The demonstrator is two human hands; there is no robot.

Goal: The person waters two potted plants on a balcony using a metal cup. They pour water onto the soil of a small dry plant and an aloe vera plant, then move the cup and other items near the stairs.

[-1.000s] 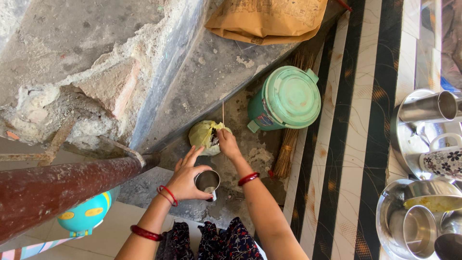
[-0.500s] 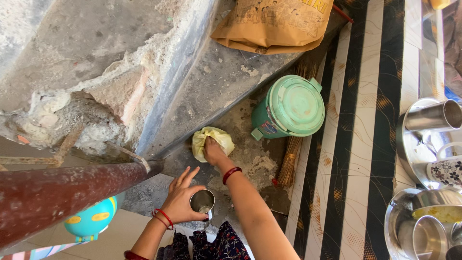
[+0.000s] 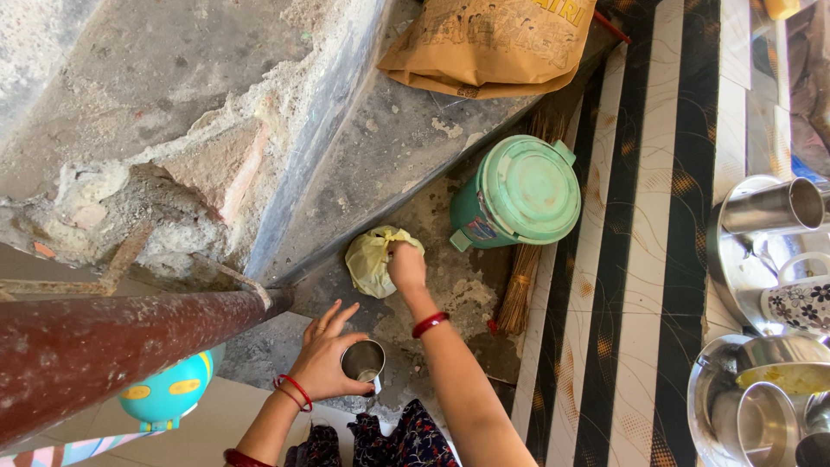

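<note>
A crumpled yellow plastic bag [image 3: 372,259] lies on the rough concrete floor [image 3: 450,290] beside a green lidded bucket [image 3: 519,195], and the right hand [image 3: 406,264] has its fingers closed on the bag's top edge. Nearer the body, the left hand [image 3: 324,355] holds a small steel cup [image 3: 366,361], thumb and palm clamped round it with the other fingers spread. A broom [image 3: 519,285] lies by the bucket.

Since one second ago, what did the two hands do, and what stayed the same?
The right hand shifted over the crumpled yellow plastic bag, from its open top to pressing its middle, now gripping its right upper edge. The left hand went on holding the small steel cup. The round green lidded container did not move.
</note>
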